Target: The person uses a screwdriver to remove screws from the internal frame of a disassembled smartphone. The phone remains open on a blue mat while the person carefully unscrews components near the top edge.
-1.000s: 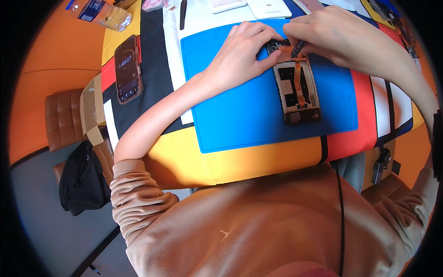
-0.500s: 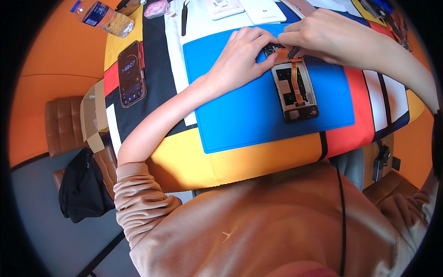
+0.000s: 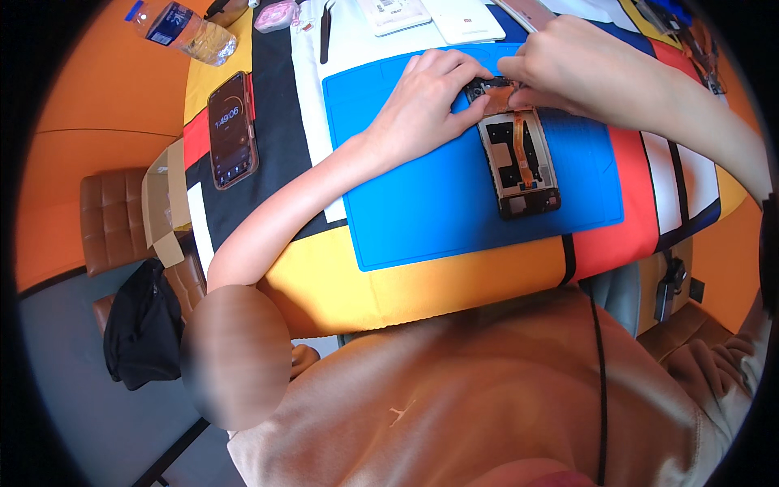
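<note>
On blue mat, opened phone points away.

1. Bright, even daylight-like lighting across the whole view; no dim corners apart from the black ring of the fisheye rim.
2. Soft, short shadows only, lying under the left hand and along the forearm on the blue mat.
3. Mild sheen on the mat and on the white sheet; no harsh glare.
4. Glowing, readable-looking screen on the phone, not washed out.
5. Strong barrel distortion: straight table edges bent near the rim, the water bottle stretched and slightly soft.
6. Sharp centre, the opened phone crisp.
7. Smooth blurred oval at lower left.
</note>
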### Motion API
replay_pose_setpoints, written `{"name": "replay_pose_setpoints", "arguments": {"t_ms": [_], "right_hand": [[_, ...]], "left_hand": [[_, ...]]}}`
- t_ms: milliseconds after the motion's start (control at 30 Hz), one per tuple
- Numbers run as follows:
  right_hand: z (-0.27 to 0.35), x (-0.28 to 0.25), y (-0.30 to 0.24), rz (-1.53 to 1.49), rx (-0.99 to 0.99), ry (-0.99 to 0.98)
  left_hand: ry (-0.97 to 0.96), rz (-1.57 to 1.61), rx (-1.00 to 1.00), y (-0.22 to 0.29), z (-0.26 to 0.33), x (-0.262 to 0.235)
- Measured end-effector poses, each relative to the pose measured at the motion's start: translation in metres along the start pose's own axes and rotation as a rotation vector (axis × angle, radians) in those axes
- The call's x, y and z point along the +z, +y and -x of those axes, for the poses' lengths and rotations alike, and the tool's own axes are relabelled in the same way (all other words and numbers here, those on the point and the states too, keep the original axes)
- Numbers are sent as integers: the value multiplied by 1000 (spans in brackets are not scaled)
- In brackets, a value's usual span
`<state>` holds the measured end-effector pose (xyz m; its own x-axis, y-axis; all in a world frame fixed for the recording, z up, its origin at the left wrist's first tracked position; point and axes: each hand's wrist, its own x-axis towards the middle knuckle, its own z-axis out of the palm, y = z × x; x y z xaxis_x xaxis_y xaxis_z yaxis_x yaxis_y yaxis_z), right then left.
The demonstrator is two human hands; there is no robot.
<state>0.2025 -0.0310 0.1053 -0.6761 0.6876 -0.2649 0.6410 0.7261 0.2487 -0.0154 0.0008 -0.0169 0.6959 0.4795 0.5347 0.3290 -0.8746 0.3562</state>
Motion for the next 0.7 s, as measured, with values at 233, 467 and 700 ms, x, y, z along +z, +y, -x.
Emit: {"name": "replay_pose_setpoints", "arguments": {"t_ms": [233, 467, 700], "right_hand": [[-4, -10, 6, 5, -302, 423], [-5, -22, 11, -334, -287, 74], [-7, -9, 2, -101, -44, 151]], "left_hand": [[-70, -47, -47, 2, 0, -4], [-37, -51, -3, 1, 1, -2], [-62, -87, 186, 10, 1, -8]]}}
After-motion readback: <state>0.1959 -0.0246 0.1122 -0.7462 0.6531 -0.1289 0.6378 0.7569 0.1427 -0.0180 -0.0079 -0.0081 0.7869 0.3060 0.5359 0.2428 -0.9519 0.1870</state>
